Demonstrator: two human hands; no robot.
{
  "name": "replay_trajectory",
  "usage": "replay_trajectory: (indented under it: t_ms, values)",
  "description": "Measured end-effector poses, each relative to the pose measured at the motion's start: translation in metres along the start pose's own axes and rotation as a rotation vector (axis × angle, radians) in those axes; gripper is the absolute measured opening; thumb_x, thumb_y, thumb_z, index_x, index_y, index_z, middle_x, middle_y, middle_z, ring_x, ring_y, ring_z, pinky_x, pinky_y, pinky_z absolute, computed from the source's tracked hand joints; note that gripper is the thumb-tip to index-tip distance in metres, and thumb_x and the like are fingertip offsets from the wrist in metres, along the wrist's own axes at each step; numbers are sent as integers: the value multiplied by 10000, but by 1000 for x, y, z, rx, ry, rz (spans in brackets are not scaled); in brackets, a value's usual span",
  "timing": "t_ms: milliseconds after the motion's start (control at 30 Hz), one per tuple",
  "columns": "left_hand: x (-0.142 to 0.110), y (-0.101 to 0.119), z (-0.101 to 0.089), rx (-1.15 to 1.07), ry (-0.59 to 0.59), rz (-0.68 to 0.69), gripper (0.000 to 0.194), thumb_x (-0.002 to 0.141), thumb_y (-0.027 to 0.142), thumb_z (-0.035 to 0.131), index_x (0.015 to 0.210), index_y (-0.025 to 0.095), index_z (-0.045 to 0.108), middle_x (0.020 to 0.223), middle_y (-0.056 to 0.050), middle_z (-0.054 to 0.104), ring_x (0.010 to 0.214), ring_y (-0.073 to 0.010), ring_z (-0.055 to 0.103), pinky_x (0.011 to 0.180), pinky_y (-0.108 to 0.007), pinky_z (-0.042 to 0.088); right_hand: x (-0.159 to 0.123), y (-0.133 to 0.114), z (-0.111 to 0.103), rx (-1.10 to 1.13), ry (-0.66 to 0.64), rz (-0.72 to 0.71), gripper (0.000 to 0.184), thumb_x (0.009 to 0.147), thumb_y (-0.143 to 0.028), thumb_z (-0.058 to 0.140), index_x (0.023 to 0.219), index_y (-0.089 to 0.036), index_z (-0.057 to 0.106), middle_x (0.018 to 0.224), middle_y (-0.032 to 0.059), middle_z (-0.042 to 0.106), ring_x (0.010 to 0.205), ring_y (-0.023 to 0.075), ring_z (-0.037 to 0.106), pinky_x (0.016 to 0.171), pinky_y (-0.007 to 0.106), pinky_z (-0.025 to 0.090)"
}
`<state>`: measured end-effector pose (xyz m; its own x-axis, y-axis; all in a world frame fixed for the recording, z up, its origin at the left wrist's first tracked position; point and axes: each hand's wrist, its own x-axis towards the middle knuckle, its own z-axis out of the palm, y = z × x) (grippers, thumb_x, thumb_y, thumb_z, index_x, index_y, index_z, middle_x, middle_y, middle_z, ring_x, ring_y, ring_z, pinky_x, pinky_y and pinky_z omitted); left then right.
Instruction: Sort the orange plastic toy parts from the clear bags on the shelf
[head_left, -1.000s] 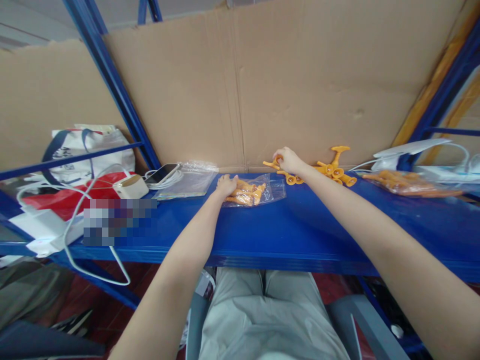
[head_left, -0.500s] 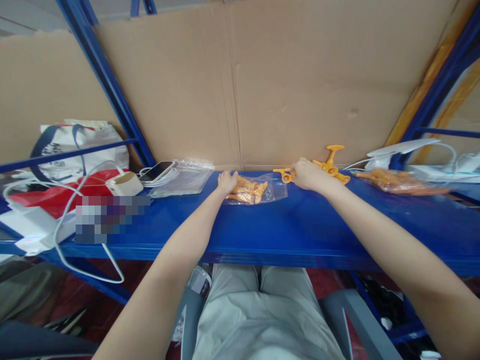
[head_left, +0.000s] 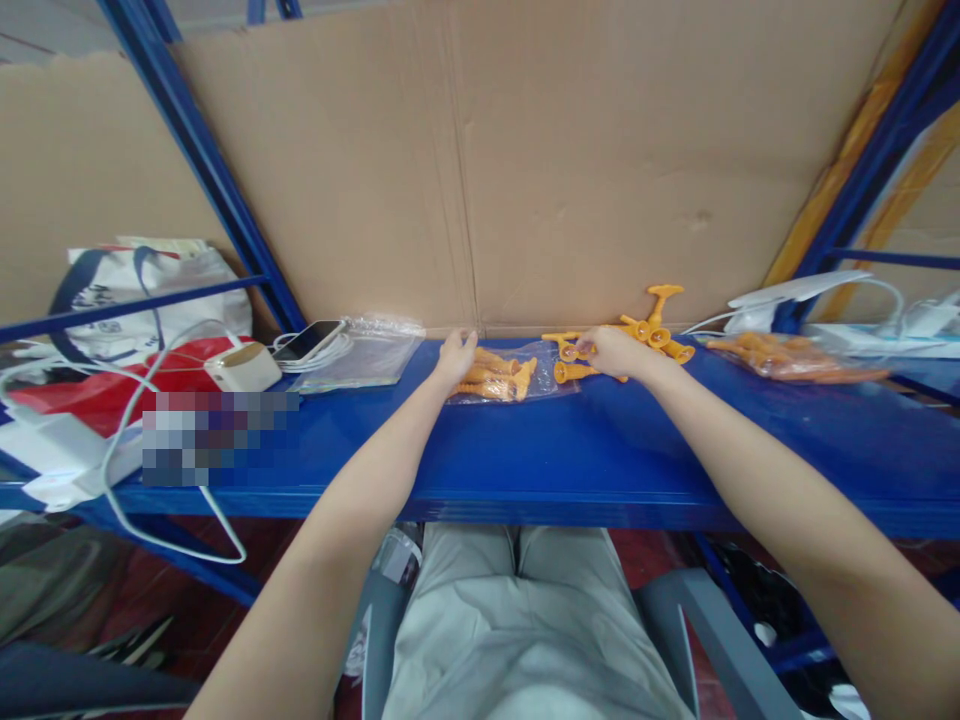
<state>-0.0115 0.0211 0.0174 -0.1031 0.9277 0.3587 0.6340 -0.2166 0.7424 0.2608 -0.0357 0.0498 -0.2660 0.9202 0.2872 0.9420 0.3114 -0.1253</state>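
Observation:
My left hand [head_left: 456, 358] is closed on the left end of a clear plastic bag [head_left: 551, 384] lying on the blue shelf. Inside the bag are several yellow-orange plastic T-shaped pieces [head_left: 495, 378]. My right hand [head_left: 606, 350] is among loose pieces of the same kind, fingers curled at a T-shaped piece [head_left: 568, 350]; the fingertips are partly hidden. One loose piece with a flared, funnel-like end [head_left: 571, 373] lies just in front of that hand. More loose pieces [head_left: 657, 328] are heaped behind and right of it.
Another bag of orange pieces [head_left: 795, 358] lies to the right, near a white device with a cable [head_left: 795, 292]. On the left are flat clear bags [head_left: 367, 355], a phone [head_left: 311, 340], a white charger [head_left: 244, 368] and cables. A cardboard panel [head_left: 585, 160] stands behind the blue shelf [head_left: 555, 460].
My right hand has shifted slightly left, and a flared piece now shows in front of it. My left hand stays at the bag, turned a little. The view has shifted slightly.

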Motion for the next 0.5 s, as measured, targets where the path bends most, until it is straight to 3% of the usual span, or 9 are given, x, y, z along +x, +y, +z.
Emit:
replay_trajectory:
  t_ms: [200, 333, 500]
  values:
    - [-11, 9, -6, 133, -88, -97, 486, 990, 376, 397, 1377, 97, 490, 1495, -204, 486, 1427, -302, 395, 1170, -412, 266, 1, 30, 11, -86, -176, -69, 320, 635, -62, 597, 851, -210, 780, 861, 48, 770, 792, 227, 700, 724, 296, 517]
    - [-19, 15, -4, 129, -91, -135, 536, 993, 386, 377, 1448, 110, 438, 1536, -204, 431, 1460, -301, 354, 1185, -406, 254, -1, 21, 7, -135, -202, -84, 171, 719, -121, 593, 744, -165, 756, 753, 71, 738, 720, 215, 671, 694, 298, 475]
    - [-20, 15, -2, 75, -116, -148, 567, 1016, 394, 335, 1463, 52, 399, 1550, -218, 404, 1464, -316, 333, 1188, -394, 231, -4, 2, -1, -51, -112, -176, 167, 776, -165, 572, 745, -169, 736, 752, 41, 729, 700, 175, 644, 696, 276, 447]
